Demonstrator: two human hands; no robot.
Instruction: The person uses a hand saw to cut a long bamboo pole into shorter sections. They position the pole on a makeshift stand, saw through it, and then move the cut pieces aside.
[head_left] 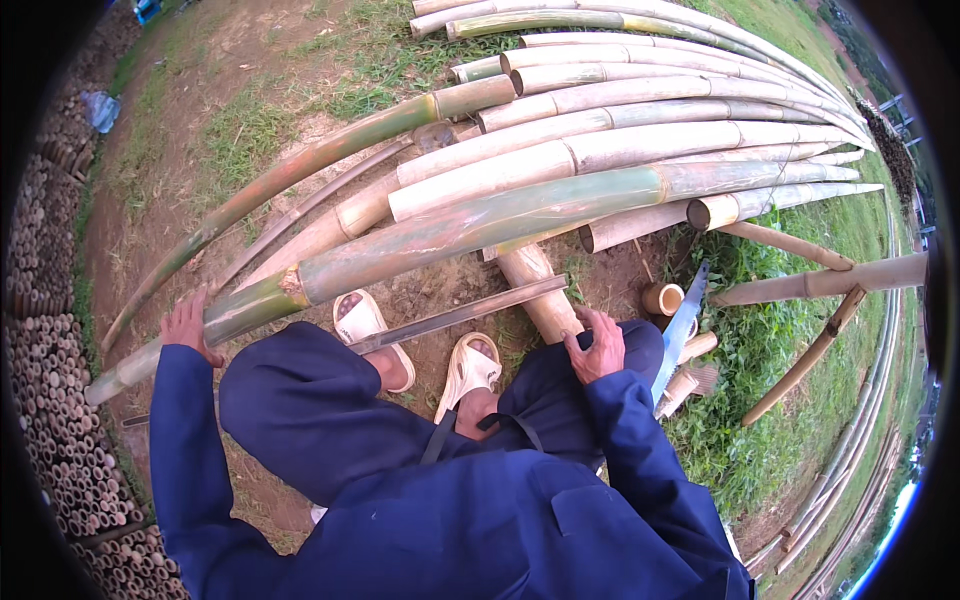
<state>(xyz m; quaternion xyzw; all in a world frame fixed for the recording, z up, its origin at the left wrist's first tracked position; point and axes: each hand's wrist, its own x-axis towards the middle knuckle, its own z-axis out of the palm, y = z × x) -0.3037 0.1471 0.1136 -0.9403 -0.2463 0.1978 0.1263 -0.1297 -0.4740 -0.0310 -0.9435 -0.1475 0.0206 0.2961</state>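
Note:
A long, thick green bamboo pole (pixel 400 240) runs across in front of my knees, from the lower left to the upper right. My left hand (pixel 185 328) grips it near its left end, fingers over the top and thumb on the near side. My right hand (pixel 598 346) rests on my right knee, fingers loosely bent and apart, holding nothing. Beside that knee a handsaw (pixel 682 325) stands tilted with its bluish blade showing; its handle is out of sight. A thick bamboo log (pixel 538 285) lies under the poles, just beyond my right hand.
Many pale bamboo poles (pixel 600 150) lie stacked ahead and to the right. Short cut pieces (pixel 662 298) sit by the saw. A thin dark strip (pixel 460 318) crosses above my sandals. Bamboo supports (pixel 810 285) stand at right. Stacked cut tubes (pixel 60 400) line the left.

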